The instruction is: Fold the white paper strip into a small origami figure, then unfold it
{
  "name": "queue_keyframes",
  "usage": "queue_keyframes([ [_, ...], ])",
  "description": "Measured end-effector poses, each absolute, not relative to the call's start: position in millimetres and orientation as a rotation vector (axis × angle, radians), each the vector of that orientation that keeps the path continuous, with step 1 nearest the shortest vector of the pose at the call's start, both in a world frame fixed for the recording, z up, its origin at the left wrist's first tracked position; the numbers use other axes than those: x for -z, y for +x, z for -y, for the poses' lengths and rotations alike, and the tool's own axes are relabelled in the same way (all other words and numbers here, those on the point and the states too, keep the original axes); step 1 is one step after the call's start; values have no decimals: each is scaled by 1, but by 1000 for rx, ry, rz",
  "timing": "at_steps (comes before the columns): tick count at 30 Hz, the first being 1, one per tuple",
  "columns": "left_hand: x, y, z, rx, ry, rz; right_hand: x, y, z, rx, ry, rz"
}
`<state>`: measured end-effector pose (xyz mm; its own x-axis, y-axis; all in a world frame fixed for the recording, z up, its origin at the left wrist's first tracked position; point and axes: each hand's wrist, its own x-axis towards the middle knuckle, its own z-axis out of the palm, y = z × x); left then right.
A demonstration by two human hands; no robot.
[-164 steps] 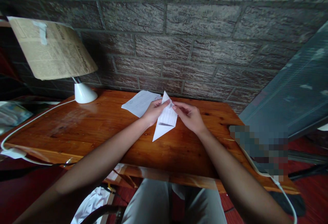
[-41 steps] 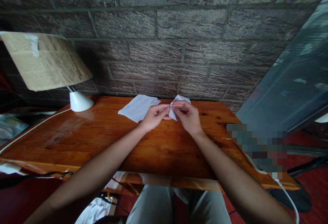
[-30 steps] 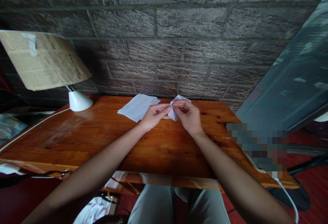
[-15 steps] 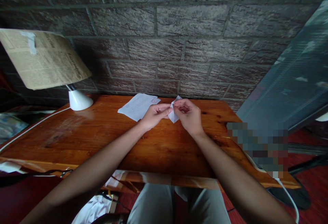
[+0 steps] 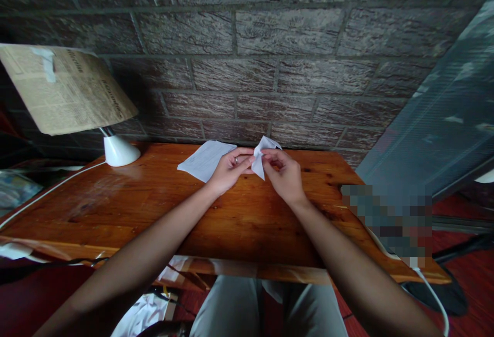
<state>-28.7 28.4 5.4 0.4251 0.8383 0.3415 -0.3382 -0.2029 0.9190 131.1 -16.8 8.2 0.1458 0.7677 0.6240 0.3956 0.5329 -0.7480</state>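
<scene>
Two bare hands are folding a small white piece of paper above a desk.
The left hand (image 5: 227, 171) pinches the left side of the folded white paper (image 5: 258, 167) between thumb and fingers; the right hand (image 5: 284, 172) holds its right side with fingertips close together. The paper is over the far part of the glossy brown wooden desk (image 5: 247, 229), just right of the stack of white printed sheets (image 5: 204, 161). I judge that a small fold is being shaped, and the next move calls for steady pressing of the crease. Compared with half a second ago, one paper corner stands higher above the fingers.
</scene>
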Motion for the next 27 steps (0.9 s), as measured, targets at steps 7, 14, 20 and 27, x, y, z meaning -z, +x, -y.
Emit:
queue_keyframes([
  [7,-3,-30,-31,-1157,1416,-467,-8,130,18,-300,-1010,1539],
  [14,-3,-30,-31,-1214,1463,-476,-15,128,23,-258,-980,1567],
  [20,-3,-31,-31,-1187,1532,-499,-14,131,21,-330,-1069,1517],
  [27,-2,-31,-30,-1144,1543,-527,-13,133,19,-377,-1087,1495],
])
